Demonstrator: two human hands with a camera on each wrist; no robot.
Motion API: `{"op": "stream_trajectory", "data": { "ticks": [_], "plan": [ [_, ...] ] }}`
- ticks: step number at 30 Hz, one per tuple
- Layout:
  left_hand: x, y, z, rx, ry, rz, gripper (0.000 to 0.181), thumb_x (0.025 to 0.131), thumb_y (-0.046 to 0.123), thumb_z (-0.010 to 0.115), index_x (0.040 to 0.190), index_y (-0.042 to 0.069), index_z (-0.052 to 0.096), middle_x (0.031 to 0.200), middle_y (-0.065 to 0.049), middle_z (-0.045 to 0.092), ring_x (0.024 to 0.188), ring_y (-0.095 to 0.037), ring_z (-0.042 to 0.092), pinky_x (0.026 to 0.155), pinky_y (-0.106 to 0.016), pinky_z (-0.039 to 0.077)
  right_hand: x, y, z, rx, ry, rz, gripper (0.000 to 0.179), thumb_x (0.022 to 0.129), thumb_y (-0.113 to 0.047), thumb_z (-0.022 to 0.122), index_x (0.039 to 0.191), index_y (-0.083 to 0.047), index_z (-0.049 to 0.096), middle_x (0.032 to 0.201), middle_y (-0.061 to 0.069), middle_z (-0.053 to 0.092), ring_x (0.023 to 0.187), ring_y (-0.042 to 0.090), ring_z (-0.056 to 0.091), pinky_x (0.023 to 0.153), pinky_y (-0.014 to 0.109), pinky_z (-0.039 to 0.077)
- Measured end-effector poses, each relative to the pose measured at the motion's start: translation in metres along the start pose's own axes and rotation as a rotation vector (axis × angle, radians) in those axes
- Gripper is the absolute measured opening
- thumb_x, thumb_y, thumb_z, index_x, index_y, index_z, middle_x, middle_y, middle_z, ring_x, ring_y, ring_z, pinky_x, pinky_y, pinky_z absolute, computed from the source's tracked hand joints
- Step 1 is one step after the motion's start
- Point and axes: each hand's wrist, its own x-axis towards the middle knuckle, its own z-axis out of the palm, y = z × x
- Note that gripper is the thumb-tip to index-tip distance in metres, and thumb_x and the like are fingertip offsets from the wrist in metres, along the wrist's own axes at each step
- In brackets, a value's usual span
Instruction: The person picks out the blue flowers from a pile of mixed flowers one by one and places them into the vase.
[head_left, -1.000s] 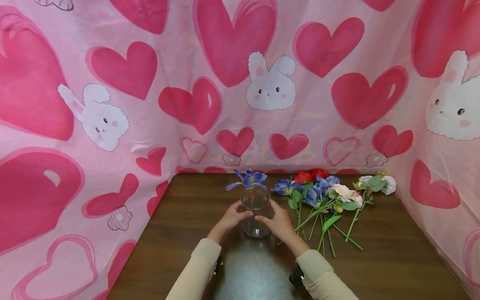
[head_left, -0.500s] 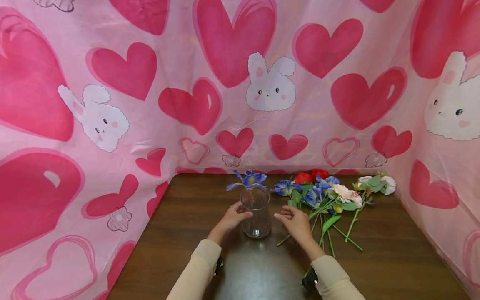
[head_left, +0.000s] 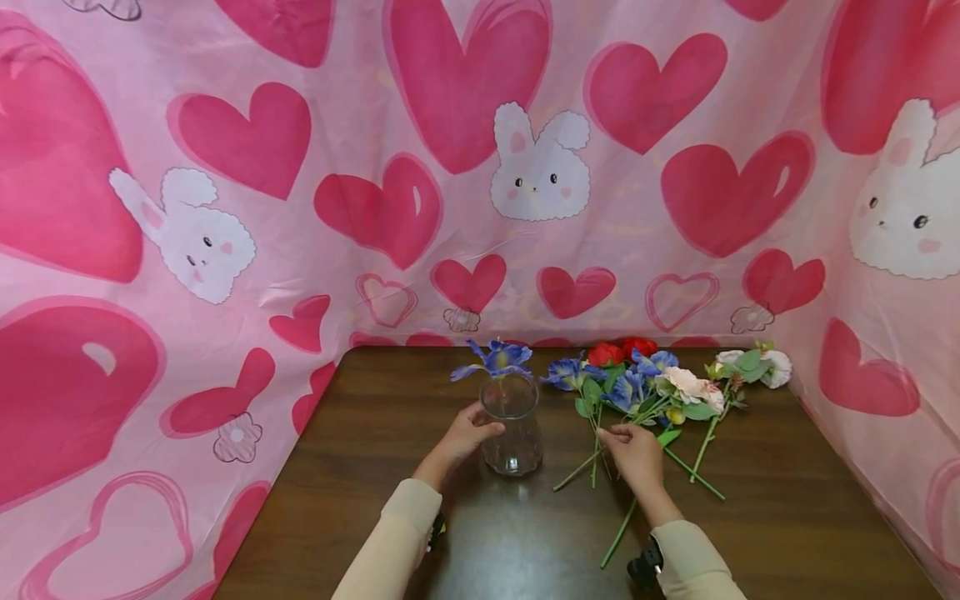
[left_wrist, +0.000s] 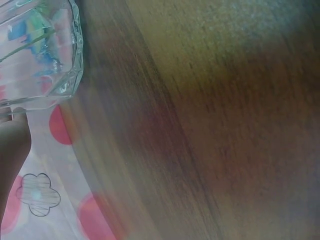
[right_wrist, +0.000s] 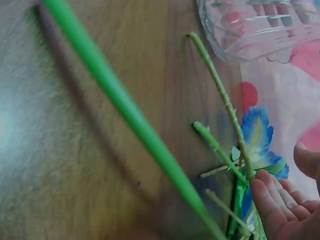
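A clear glass vase (head_left: 512, 446) stands upright on the table with one blue iris (head_left: 498, 358) in it, bloom above the rim. My left hand (head_left: 460, 437) holds the vase's left side, thumb in front; the left wrist view shows only part of that hand beside the glass. Over the stems of the flower pile, right of the vase, is my right hand (head_left: 636, 457). In the right wrist view its thumb and fingers are apart, and the fingertips are at a thin green stem (right_wrist: 217, 77). A thicker green stem (right_wrist: 125, 107) crosses nearer the camera.
The pile holds several blue irises (head_left: 628, 390), red flowers (head_left: 606, 355) and pale pink flowers (head_left: 686, 383). A white flower spray (head_left: 776, 369) lies farther right. Behind the brown table (head_left: 337, 517) hangs a pink cloth (head_left: 420, 100) with hearts and rabbits.
My right hand has let go of the vase and moved right to the flower stems. A green stem now reaches nearer the front of the table. My left hand has stayed on the vase.
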Motion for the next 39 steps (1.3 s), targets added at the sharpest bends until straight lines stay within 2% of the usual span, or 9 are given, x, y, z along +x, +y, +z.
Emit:
{"op": "stream_trajectory", "data": {
  "ticks": [7, 10, 18, 22, 26, 29, 32, 39],
  "plan": [
    [0.001, -0.002, -0.001, 0.005, 0.000, 0.021, 0.051, 0.091, 0.005, 0.067, 0.133, -0.016, 0.045, 0.133, -0.033, 0.050, 0.118, -0.039, 0.052, 0.089, -0.029, 0.048, 0.000, 0.010, -0.003, -0.042, -0.011, 0.060, 0.034, 0.088, -0.028, 0.071, 0.092, 0.006, 0.073, 0.077, 0.014, 0.070, 0.062, 0.021, 0.061, 0.053, 0.035, 0.047],
    [0.001, -0.002, -0.001, 0.005, -0.001, 0.027, 0.053, 0.091, 0.007, 0.068, 0.133, -0.017, 0.044, 0.133, -0.033, 0.049, 0.118, -0.038, 0.052, 0.089, -0.029, 0.048, 0.001, 0.012, -0.003, -0.018, -0.039, 0.098, 0.034, 0.089, -0.028, 0.070, 0.088, 0.006, 0.074, 0.069, 0.010, 0.069, 0.059, 0.020, 0.063, 0.052, 0.034, 0.047],
    [0.000, -0.001, 0.000, 0.010, -0.003, 0.015, 0.052, 0.091, 0.005, 0.067, 0.133, -0.016, 0.044, 0.133, -0.034, 0.049, 0.121, -0.040, 0.050, 0.091, -0.032, 0.048, 0.006, 0.013, 0.003, 0.131, -0.098, 0.229, 0.036, 0.089, -0.025, 0.070, 0.097, 0.011, 0.071, 0.074, 0.013, 0.071, 0.066, 0.023, 0.069, 0.061, 0.037, 0.056],
    [0.001, -0.001, 0.000, 0.016, -0.006, 0.023, 0.053, 0.091, 0.005, 0.067, 0.134, -0.016, 0.044, 0.134, -0.033, 0.049, 0.123, -0.041, 0.049, 0.093, -0.034, 0.047, 0.008, 0.013, 0.008, 0.234, -0.103, 0.288, 0.033, 0.090, -0.019, 0.070, 0.099, 0.013, 0.069, 0.071, 0.010, 0.070, 0.062, 0.018, 0.068, 0.059, 0.033, 0.057],
    [0.000, -0.001, 0.000, 0.030, 0.001, 0.015, 0.053, 0.091, 0.007, 0.068, 0.134, -0.015, 0.045, 0.132, -0.032, 0.051, 0.120, -0.036, 0.053, 0.092, -0.034, 0.048, 0.011, 0.016, 0.010, 0.332, -0.119, 0.336, 0.027, 0.089, -0.011, 0.069, 0.099, 0.015, 0.067, 0.067, 0.006, 0.068, 0.059, 0.013, 0.065, 0.057, 0.028, 0.056],
    [-0.001, -0.001, 0.000, 0.036, 0.009, 0.014, 0.054, 0.091, 0.010, 0.069, 0.133, -0.015, 0.046, 0.131, -0.031, 0.052, 0.118, -0.033, 0.054, 0.092, -0.035, 0.048, 0.012, 0.018, 0.010, 0.371, -0.130, 0.350, 0.025, 0.089, -0.007, 0.068, 0.099, 0.016, 0.065, 0.066, 0.004, 0.067, 0.057, 0.011, 0.064, 0.057, 0.026, 0.056],
    [-0.001, -0.001, 0.000, 0.038, 0.012, 0.022, 0.054, 0.091, 0.011, 0.069, 0.133, -0.015, 0.046, 0.131, -0.031, 0.052, 0.120, -0.035, 0.053, 0.093, -0.036, 0.048, 0.013, 0.017, 0.009, 0.385, -0.130, 0.353, 0.025, 0.090, -0.007, 0.067, 0.100, 0.016, 0.065, 0.065, 0.004, 0.067, 0.056, 0.011, 0.064, 0.057, 0.027, 0.056],
    [-0.001, 0.001, 0.001, 0.023, 0.011, 0.000, 0.050, 0.091, 0.002, 0.066, 0.134, -0.015, 0.045, 0.131, -0.032, 0.051, 0.121, -0.038, 0.051, 0.093, -0.035, 0.048, 0.012, 0.014, 0.006, 0.392, -0.131, 0.341, 0.025, 0.091, -0.006, 0.065, 0.102, 0.017, 0.064, 0.066, 0.005, 0.067, 0.057, 0.012, 0.065, 0.058, 0.027, 0.056]
  ]
}}
